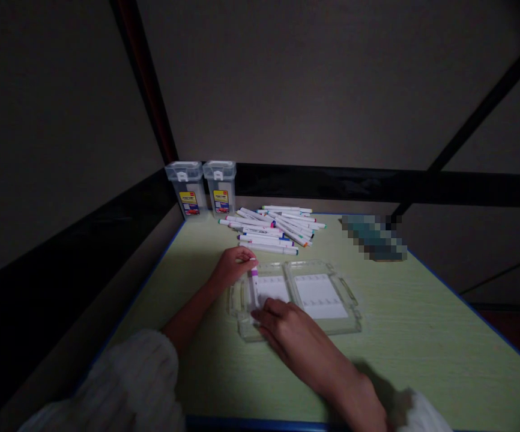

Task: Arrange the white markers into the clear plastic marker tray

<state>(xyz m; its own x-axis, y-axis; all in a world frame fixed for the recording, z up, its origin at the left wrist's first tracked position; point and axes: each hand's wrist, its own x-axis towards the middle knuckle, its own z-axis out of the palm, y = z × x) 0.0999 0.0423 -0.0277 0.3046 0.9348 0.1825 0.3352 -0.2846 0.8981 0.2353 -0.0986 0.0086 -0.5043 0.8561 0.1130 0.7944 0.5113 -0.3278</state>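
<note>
The left hand (235,264) has its thumb and fingers pinched on the far end of a white marker (255,288), beside its purple band. The right hand (296,336) is curled at the near end; whether its fingertips grip or merely touch cannot be told. The marker is over the left half of an open clear plastic marker case (327,327), near its outer side. Light, even guidance at both ends, with the barrel parallel to the case's side, should keep it from skewing or rolling. Its long axis runs away from the person, the purple-banded end pointing to the far edge of the table (422,336), roughly in line with the case's middle seam. Beyond lie loose markers (266,248), mostly crosswise, and two lidded plastic boxes (191,189) (221,189) stand upright at the far left. A pixelated object (372,237) lies at the far right.
</note>
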